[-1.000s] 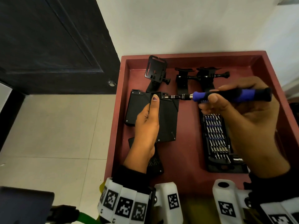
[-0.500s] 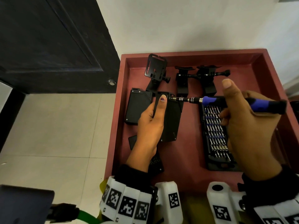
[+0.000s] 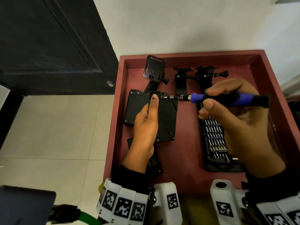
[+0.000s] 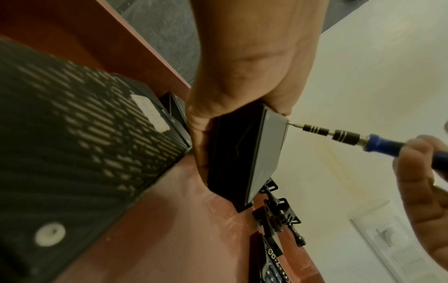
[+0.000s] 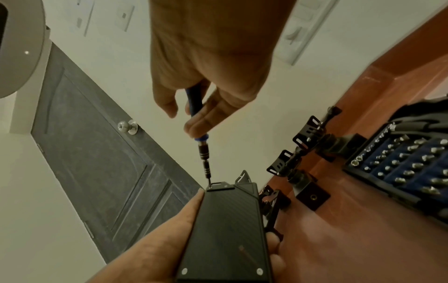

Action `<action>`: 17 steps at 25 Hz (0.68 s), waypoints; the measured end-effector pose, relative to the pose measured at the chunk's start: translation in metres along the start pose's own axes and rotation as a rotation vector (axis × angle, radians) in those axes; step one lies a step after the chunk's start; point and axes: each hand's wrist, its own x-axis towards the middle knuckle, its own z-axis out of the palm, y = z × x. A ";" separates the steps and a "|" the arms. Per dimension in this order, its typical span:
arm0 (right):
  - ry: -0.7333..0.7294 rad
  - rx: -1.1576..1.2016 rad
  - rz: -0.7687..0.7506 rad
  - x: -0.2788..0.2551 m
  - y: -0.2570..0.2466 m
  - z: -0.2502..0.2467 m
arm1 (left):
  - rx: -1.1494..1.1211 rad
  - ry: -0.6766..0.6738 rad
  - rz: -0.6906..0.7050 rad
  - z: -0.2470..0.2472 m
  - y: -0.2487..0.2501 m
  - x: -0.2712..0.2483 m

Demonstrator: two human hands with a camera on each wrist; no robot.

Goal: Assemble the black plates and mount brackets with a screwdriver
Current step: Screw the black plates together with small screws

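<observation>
The left hand [image 3: 146, 120] grips a flat black plate [image 3: 167, 120], thumb laid along its front face and fingers curled behind, holding it upright on edge above the floor of a red-brown tray [image 3: 181, 153]. The plate is rectangular with a fine woven texture, chamfered corners and small bright screws at its corners. The right hand [image 3: 235, 114] pinches a screwdriver [image 3: 227, 99] between thumb and fingers; the handle is matte black with blue bands, the collar ringed dark metal, and the thin bit touches the top corner of the held plate just beside the left thumb tip.

Behind the left hand, touching the held plate's far side in the head view, a second black plate [image 3: 134, 108] of the same shape lies in the tray. Under the left wrist rests a perforated black plate [image 4: 72, 134] with rows of slots. Beyond the fingertips of both hands, near the tray's far wall, stand the black mount brackets [image 3: 203, 75], angular slotted metal with thumbscrews, and a taller bracket [image 3: 154, 67] beyond the left thumb. Under the right hand lies an open black bit case [image 3: 215, 140] holding rows of shiny steel bits in blue-lined slots.
</observation>
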 end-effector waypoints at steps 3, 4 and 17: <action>0.049 -0.020 0.025 0.002 -0.002 -0.004 | -0.011 -0.005 0.016 -0.001 0.000 0.000; 0.087 -0.060 0.020 0.003 -0.002 -0.005 | -0.013 -0.012 0.019 -0.001 0.000 0.000; 0.426 -0.139 0.254 0.000 0.003 0.004 | -0.032 -0.095 0.035 0.001 0.000 -0.002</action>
